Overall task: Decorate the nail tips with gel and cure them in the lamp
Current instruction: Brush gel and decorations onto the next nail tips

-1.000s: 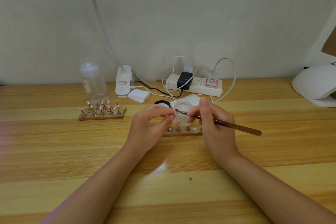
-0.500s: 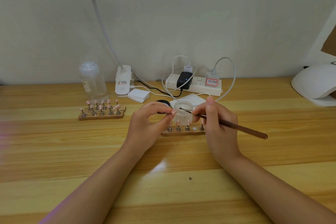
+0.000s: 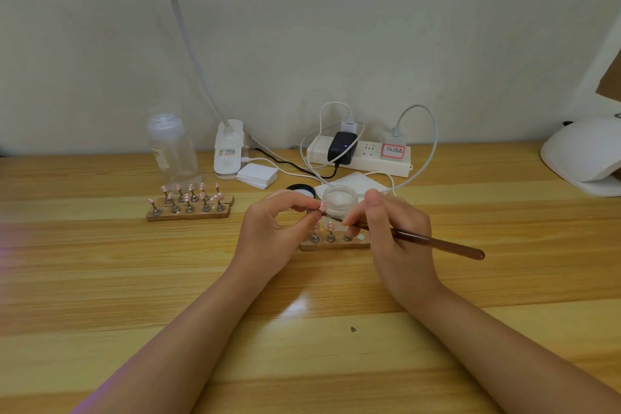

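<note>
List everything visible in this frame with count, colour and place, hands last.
nail tip: one, pink, pinched in left hand
brush: one, brown, in right hand
gel jar: one, clear, behind the hands
jar lid: one, black, left of jar
near stand: one, wooden, between hands
far stands: wooden, pink tips, left
bottle: one, clear, back left
power strip: one, white, by wall
curing lamp: one, white, far right
table: wooden
left hand; right hand

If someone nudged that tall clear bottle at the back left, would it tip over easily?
Probably. The clear bottle stands tall on a narrow base and looks nearly empty, so it is likely light and top-heavy. Its smooth plastic could slide on the glossy table, and it might fall onto the nail-tip stand just in front.
</note>
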A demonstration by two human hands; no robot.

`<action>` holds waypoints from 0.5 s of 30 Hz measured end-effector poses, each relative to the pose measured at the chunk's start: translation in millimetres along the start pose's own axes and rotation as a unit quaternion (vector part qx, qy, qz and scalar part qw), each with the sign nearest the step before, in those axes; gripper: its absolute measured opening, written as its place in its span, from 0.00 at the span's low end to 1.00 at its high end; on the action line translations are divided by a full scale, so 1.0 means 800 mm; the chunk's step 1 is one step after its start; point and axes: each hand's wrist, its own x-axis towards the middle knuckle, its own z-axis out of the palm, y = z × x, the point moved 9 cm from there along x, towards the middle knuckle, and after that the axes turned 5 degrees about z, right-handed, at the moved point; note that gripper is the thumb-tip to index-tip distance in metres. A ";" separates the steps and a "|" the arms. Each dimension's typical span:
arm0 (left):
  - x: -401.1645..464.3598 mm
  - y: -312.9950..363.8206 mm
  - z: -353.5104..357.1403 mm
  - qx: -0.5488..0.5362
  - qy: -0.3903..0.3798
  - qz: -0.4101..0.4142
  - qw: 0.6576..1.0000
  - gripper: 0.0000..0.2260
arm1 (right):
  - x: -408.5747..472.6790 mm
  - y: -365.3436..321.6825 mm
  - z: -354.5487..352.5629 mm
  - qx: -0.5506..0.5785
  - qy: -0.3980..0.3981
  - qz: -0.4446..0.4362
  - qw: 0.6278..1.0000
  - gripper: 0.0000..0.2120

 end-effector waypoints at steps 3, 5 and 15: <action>0.000 -0.002 -0.001 0.005 0.008 0.001 1.000 0.08 | -0.001 0.001 -0.004 0.018 0.013 0.010 1.000 0.21; 0.000 -0.002 -0.001 0.006 0.011 0.002 1.000 0.09 | 0.001 0.003 -0.005 0.020 0.020 0.018 0.999 0.19; 0.000 -0.002 -0.002 0.008 0.018 -0.002 1.000 0.11 | 0.001 0.003 0.000 0.002 -0.005 0.014 1.000 0.20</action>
